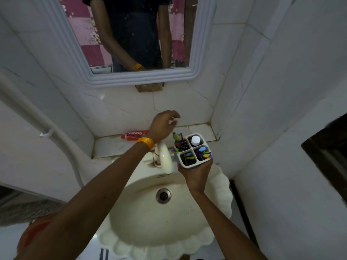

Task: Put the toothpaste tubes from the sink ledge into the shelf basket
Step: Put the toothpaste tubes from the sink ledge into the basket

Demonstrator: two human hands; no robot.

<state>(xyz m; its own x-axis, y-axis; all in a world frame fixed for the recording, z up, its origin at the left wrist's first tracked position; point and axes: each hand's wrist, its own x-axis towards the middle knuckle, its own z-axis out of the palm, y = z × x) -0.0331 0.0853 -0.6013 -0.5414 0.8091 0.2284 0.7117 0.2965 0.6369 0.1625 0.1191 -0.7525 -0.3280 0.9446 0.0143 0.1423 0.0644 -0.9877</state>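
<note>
Left grip (pixel 163 124) hovers just beside toothpaste tube (pixel 134 135)

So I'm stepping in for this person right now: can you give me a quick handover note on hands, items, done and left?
Left hand: raised above the tiled ledge, fingers loosely curled, nothing visibly held.
Right hand: gripping the white four-compartment plastic basket from below, beside the cream tap.
Red toothpaste tube: lying flat on the ledge, untouched.
Done: no tube visibly in the basket.
Left: pick up the tube and put it in.

toothpaste tube (pixel 134 135) end hidden behind left wrist
</note>
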